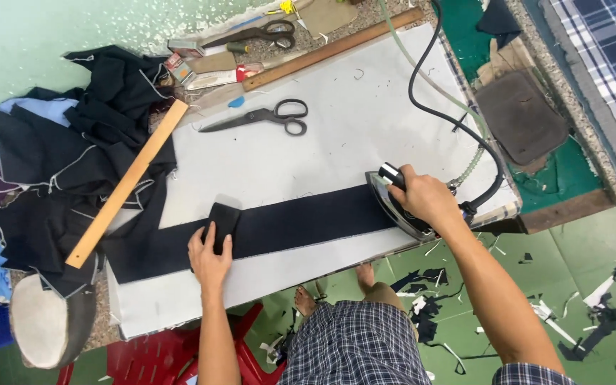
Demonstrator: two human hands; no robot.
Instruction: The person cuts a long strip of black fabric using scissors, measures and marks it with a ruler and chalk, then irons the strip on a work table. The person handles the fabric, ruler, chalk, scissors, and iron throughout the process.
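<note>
hands: left [209, 258] flat on dark strip [301, 222] | right [425, 199] gripping iron [393, 203] at board edge [336, 265]

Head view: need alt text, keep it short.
Seen from above, a person's right hand grips an iron at the end of a long dark fabric strip on a white pressing board, while the left hand presses a small black block onto the strip. Black scissors lie on the board.
</note>
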